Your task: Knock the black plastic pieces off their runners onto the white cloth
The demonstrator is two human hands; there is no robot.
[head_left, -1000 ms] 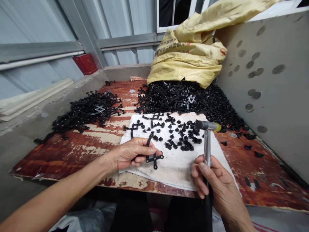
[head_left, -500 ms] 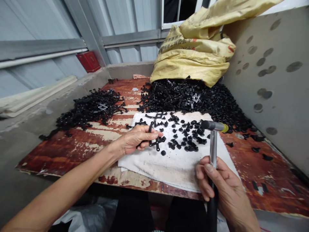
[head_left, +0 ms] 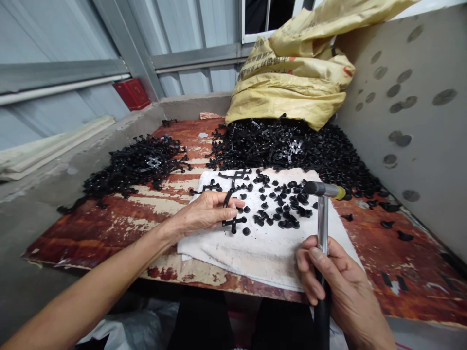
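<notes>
My left hand [head_left: 207, 214] is over the left part of a white cloth [head_left: 226, 248], with thumb and fingers closed on a black jointed linkage [head_left: 233, 222]. Some of the linkage is hidden behind the fingers. Similar black linkages [head_left: 239, 174] lie just beyond that hand. To its right, several small black round-based studs [head_left: 272, 221] are scattered on the cloth. In my right hand [head_left: 333, 272] a hammer [head_left: 323, 221] stands upright, gripped by its black handle. Its metal shaft carries a head with a black face and a yellow end, raised above the cloth's right side.
A worn red-brown board [head_left: 153, 204] bears the cloth. Black linkages form a heap [head_left: 142, 160] at the left. A larger black heap [head_left: 270, 143] spills from a yellow sack [head_left: 288, 92]. A spotted pale panel [head_left: 412, 121] borders the right, and a red box [head_left: 132, 95] sits back left.
My left hand has turned the linkage and lowered it slightly toward the cloth, shifting its fingers. My right hand and the hammer have stayed nearly still.
</notes>
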